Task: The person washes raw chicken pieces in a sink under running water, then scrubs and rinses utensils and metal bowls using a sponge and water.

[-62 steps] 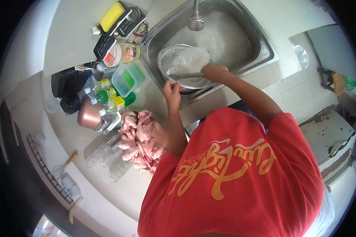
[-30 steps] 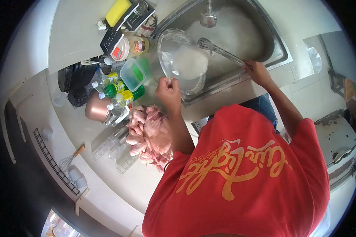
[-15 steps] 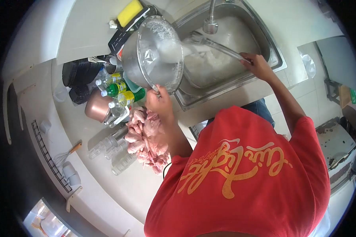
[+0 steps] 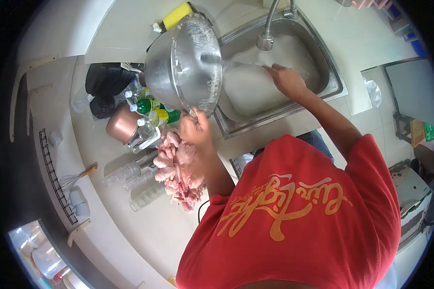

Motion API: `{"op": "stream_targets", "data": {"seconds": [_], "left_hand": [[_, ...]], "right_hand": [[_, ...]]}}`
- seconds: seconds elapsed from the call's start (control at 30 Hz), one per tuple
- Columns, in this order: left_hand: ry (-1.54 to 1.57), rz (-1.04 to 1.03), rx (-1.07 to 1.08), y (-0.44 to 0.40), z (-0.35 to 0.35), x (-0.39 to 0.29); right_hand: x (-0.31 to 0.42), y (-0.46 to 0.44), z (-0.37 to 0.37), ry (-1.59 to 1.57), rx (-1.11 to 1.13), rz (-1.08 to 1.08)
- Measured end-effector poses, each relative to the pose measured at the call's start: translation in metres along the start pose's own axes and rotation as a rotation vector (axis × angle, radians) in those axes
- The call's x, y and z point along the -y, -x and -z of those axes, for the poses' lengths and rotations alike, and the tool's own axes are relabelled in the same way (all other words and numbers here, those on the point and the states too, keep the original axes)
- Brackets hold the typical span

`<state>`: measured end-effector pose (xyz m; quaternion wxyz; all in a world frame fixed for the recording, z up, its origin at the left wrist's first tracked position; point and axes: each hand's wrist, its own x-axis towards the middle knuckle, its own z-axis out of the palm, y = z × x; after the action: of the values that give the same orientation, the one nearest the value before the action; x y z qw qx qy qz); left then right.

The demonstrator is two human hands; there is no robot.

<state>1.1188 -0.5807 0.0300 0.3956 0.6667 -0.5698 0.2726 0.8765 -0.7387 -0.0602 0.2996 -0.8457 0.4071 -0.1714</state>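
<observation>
Fingers of the left hand (image 4: 196, 127) curl closed over the near rim of a metal bowl (image 4: 160, 65); the right hand (image 4: 288, 83) is closed on a blurred utensil (image 4: 243, 64). Right, a steel sink (image 4: 341, 90) holds cloudy water. Left, the bowl tips toward it. Raw poultry (image 4: 176, 166) lies nearer. Good handling likely needs a firm rim hold, mouth sinkward, and light utensil strokes.

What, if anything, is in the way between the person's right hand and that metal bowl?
Nothing visible blocks it. Only the blurred utensil held in the right hand spans the gap, above the sink, toward the open mouth of the metal bowl. The faucet head hangs to one side.
</observation>
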Motion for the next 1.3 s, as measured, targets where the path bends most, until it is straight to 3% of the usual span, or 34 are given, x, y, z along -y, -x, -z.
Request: {"op": "stream_targets", "data": {"seconds": [0.1,0.13,0.2,0.3,0.5,0.6,0.7,0.9,1.0,1.2,1.3], "left_hand": [[0.090,0.011,-0.030,-0.008,-0.002,-0.008],[0.087,0.027,-0.024,-0.005,-0.001,-0.007],[0.088,0.064,-0.011,0.001,-0.003,-0.003],[0.052,0.072,0.002,0.006,0.001,-0.002],[0.053,0.067,0.024,0.006,-0.004,0.000],[0.102,0.075,-0.050,0.004,-0.007,0.001],[0.104,0.054,-0.011,-0.003,-0.002,-0.003],[0.130,0.099,-0.058,0.006,-0.008,0.004],[0.171,0.110,-0.038,0.003,-0.006,0.003],[0.153,0.116,-0.075,0.008,-0.006,0.005],[0.103,0.091,-0.019,0.009,-0.003,0.005]], "right_hand": [[-0.008,0.011,-0.002,-0.104,0.199,0.197],[-0.009,0.012,-0.002,-0.110,0.152,0.204],[-0.011,0.013,0.001,-0.119,0.058,0.211],[-0.012,0.016,0.013,0.000,0.051,0.024],[-0.001,0.042,0.027,-0.056,0.239,0.200],[-0.010,0.037,0.031,0.014,0.155,0.068],[-0.001,0.053,0.035,0.010,0.226,0.176],[0.010,0.050,0.045,0.138,0.222,0.089],[0.022,0.057,0.050,0.106,0.241,0.191],[0.014,0.044,0.049,0.251,0.196,0.098],[0.017,0.048,0.053,0.136,0.269,0.242]]}}
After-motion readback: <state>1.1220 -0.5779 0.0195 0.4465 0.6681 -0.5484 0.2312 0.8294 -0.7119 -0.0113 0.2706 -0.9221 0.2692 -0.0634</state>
